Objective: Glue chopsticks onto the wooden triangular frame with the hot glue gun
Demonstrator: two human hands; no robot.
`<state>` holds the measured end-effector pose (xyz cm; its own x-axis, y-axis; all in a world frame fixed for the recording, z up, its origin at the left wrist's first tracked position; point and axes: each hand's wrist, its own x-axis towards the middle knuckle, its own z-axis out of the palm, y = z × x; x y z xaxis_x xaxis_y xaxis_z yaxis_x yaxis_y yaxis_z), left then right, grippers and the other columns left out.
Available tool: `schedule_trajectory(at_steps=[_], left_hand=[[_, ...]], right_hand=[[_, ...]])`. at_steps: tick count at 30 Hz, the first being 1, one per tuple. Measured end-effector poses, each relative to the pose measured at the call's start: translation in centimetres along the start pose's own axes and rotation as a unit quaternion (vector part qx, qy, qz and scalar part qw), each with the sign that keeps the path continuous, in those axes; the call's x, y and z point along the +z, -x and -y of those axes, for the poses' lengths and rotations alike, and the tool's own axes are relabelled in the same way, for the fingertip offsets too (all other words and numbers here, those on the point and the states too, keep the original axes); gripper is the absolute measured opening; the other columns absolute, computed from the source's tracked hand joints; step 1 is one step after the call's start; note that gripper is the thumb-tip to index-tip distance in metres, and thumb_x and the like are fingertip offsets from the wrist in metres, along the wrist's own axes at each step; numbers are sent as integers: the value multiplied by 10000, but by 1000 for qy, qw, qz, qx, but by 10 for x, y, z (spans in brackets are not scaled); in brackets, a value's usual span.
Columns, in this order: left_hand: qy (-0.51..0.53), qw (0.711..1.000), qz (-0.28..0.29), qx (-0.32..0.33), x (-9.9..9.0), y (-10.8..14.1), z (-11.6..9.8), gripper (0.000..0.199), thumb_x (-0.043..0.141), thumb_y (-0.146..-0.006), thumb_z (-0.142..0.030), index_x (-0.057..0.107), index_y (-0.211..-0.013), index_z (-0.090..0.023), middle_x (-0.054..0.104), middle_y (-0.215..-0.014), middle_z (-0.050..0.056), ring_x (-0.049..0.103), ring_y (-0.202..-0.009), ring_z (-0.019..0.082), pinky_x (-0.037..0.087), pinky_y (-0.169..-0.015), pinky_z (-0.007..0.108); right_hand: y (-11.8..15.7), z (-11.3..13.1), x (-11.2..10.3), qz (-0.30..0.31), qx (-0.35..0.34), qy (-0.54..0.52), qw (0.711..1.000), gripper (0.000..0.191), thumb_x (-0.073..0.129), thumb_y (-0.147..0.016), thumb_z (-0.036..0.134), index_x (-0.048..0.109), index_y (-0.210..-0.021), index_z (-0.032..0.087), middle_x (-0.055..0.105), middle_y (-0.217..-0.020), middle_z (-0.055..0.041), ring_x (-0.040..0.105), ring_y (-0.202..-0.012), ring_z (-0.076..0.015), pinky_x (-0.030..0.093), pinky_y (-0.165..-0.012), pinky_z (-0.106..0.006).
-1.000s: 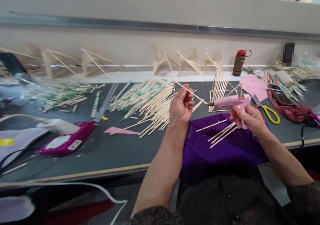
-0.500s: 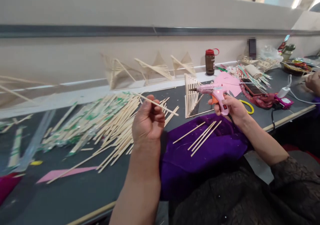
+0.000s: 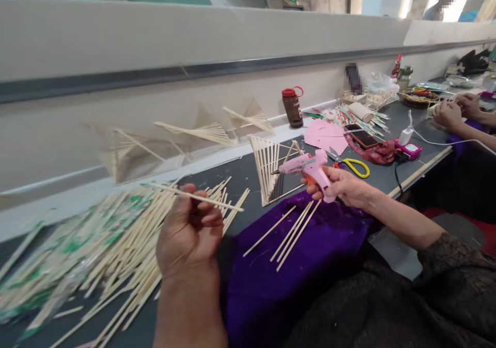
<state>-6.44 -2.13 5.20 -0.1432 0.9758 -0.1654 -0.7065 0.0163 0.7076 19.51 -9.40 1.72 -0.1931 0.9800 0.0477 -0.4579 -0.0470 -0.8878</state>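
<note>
My left hand (image 3: 191,229) pinches a thin wooden stick (image 3: 211,200) above a pile of loose sticks (image 3: 127,255). In my right hand (image 3: 341,185) is a pink glue gun (image 3: 304,168), its nozzle pointing left. Behind the nozzle, a frame of fanned sticks (image 3: 265,167) stands on the dark table (image 3: 240,170). Several sticks (image 3: 292,234) lie on the purple cloth (image 3: 263,286) between my arms. Twisted stick structures (image 3: 201,132) are lined up along the wall, the left ones blurred.
A red-capped bottle (image 3: 292,108) stands by the wall. Pink paper (image 3: 325,136), yellow-handled scissors (image 3: 354,167), a phone (image 3: 360,136) and a magenta device (image 3: 408,151) with a white cable lie to the right. Another person's hands (image 3: 453,111) work at the far right.
The view has turned right, shifting the table's contents leftward and bringing the scissors and another person's hands into fuller view. Both my hands keep their hold on the stick and glue gun.
</note>
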Motion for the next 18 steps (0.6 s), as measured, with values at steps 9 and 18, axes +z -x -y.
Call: schedule_trajectory(at_steps=[9,18], left_hand=[[-40,999,17,5,6,6,11,392,364,-944,-33,644,-682,-114,607,-517,4,471,-375,42,303,-307,102],[-51,998,25,-5,2,2,13,166,596,-822,-64,675,-688,-120,629,-551,4,456,-410,43,309,-327,104]], right_hand=[[-27,48,-103,-347,-43,88,933,83,563,-775,50,583,-730,117,638,-563,-26,552,-448,-80,418,-405,-155],[-90,32,-124,-344,-31,97,934,149,557,-711,-30,594,-789,92,612,-536,-3,559,-464,-95,469,-455,-178]])
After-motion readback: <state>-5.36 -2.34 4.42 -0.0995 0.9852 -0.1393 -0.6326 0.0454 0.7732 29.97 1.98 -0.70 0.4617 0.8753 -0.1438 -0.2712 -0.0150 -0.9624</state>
